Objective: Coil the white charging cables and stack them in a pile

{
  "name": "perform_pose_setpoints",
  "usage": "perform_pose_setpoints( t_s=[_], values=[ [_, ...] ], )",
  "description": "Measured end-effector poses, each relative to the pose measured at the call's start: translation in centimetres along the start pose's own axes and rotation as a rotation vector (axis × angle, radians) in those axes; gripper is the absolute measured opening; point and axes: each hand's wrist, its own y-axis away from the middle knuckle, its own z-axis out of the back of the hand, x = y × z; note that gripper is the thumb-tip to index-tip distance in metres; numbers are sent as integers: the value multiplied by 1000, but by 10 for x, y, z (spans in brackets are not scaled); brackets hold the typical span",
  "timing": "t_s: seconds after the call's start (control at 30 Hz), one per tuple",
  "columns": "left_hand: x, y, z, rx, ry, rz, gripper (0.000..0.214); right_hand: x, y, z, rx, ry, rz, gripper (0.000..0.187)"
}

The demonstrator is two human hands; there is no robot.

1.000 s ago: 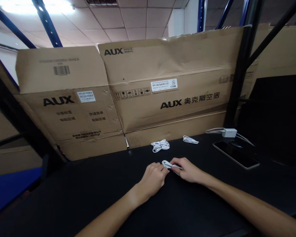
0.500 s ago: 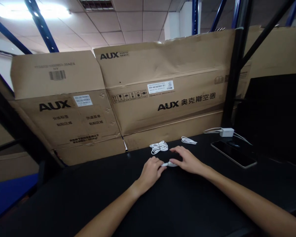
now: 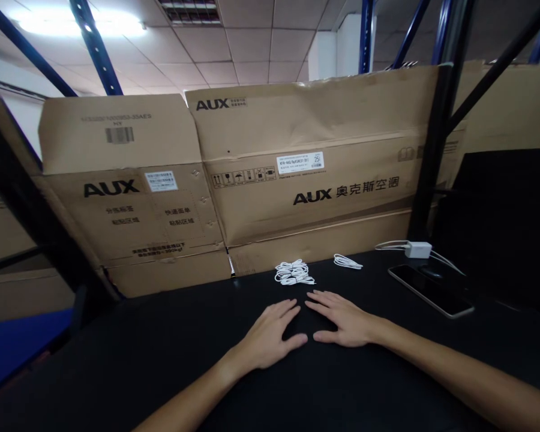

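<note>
My left hand lies flat on the black table with its fingers stretched out and nothing in it. Beside it my right hand also rests palm down, fingers spread and holding nothing. Just beyond the fingertips sits a pile of coiled white cables. A single coiled white cable lies farther back to the right, apart from both hands.
A dark phone lies at the right, near a white charger with white leads. Flattened AUX cardboard boxes stand along the table's back edge. Black rack posts rise at the right and a black panel stands beyond.
Both hands held a small coiled white cable between them. It now lies in the pile behind, and both hands have pulled back and flattened on the table.
</note>
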Motion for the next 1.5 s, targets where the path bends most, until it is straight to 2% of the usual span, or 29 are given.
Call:
perform_pose_setpoints(
  t_s=[0.07,0.13,0.47,0.57,0.67,0.73,0.8,0.83,0.9,0.97,1.07,1.17,1.23,1.33,1.4,1.5],
  values=[
    [-5,13,6,109,25,-24,60,3,2,1,51,3,29,77],
    [-6,18,10,154,33,-18,63,7,5,2,68,-7,53,76],
    [-6,14,11,194,73,11,64,7,8,1,130,22,89,77],
    [-5,15,11,195,87,21,64,-5,4,0,52,57,89,73],
    [-5,15,11,194,95,28,63,-30,-5,1,-225,162,-24,64],
    [-5,15,12,200,95,36,64,-53,-13,3,-400,267,-201,53],
    [-6,15,12,207,101,42,65,-76,-23,5,-457,346,-466,54],
    [-6,15,13,208,106,42,65,-86,-27,6,-471,350,-531,55],
    [-6,15,13,203,118,41,65,-98,-32,7,-472,346,-608,51],
    [-7,15,14,190,128,42,63,-101,-33,7,-463,341,-605,40],
    [-8,16,13,162,147,49,61,-88,-24,3,-440,338,-505,27],
    [-8,18,12,114,173,69,60,-61,-10,-2,-412,291,-369,25],
    [-8,18,10,74,194,105,62,-38,-1,-6,-407,121,-200,23],
    [-10,16,8,5,231,139,68,-1,5,-12,-308,-230,30,22],
    [-12,14,8,-20,260,102,63,19,4,-14,-270,-416,77,23],
    [-17,10,8,-28,293,10,37,33,-1,-15,-285,-515,118,34]
  ],
)
